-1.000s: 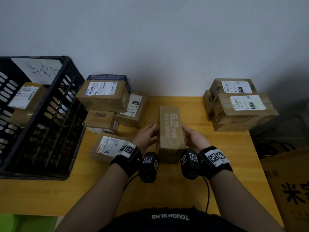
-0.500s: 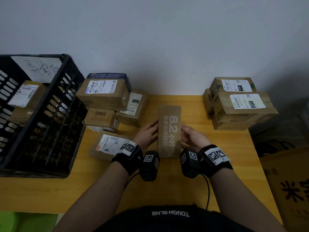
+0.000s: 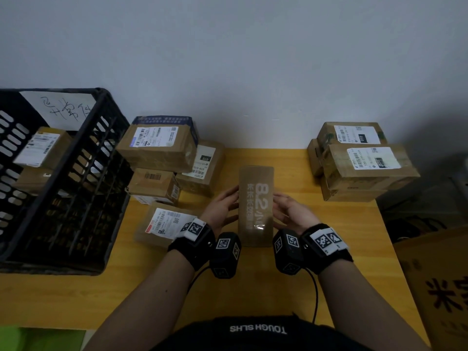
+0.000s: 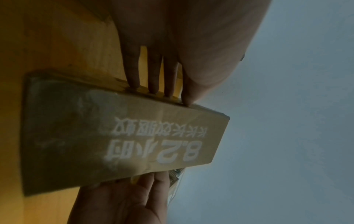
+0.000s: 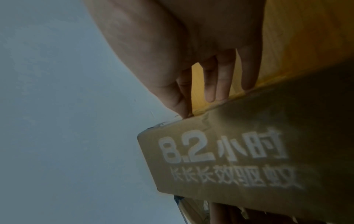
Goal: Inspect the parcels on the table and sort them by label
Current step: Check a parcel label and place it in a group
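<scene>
Tipped flatter than before, the long printed box (image 3: pixel 255 206) points away between both hands; left hand (image 3: pixel 222 211) and right hand (image 3: pixel 291 214) press straight fingers on its sides.

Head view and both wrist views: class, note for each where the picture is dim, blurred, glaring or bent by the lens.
Head view: dim overall, a glare patch on the box near its close end, table edges bowed by the wide lens. Left wrist view: the box print is smeared by blur, the left hand in shadow. Right wrist view: print sharper, box corner darkens toward the right.
</scene>
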